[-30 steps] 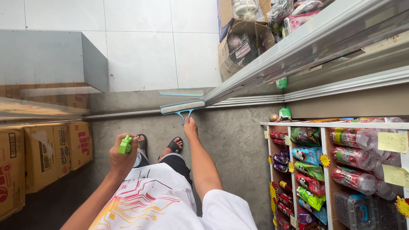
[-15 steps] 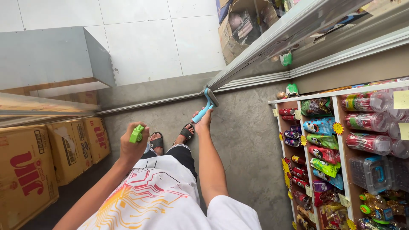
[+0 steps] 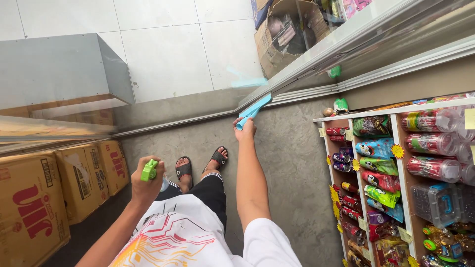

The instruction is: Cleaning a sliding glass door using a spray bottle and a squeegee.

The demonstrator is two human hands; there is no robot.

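My right hand point(image 3: 246, 128) grips the handle of a light blue squeegee point(image 3: 254, 110), whose blade rests against the glass pane point(image 3: 163, 59) near the metal door frame point(image 3: 316, 59). My left hand point(image 3: 146, 180) holds a spray bottle with a green trigger head point(image 3: 149, 170) at waist height, away from the glass. Below the hands are my feet in black sandals point(image 3: 200, 165) on the grey concrete floor point(image 3: 282, 163).
Brown cardboard boxes point(image 3: 34, 202) are stacked at the left. A white shelf rack point(image 3: 391, 178) full of snack packets, cans and jars stands at the right. Open cartons point(image 3: 284, 34) sit beyond the glass on white tiles. A metal track point(image 3: 173, 121) runs along the glass's base.
My right hand has lifted and turned the squeegee from lying flat along the bottom of the glass to the corner by the door frame. The left hand stayed put.
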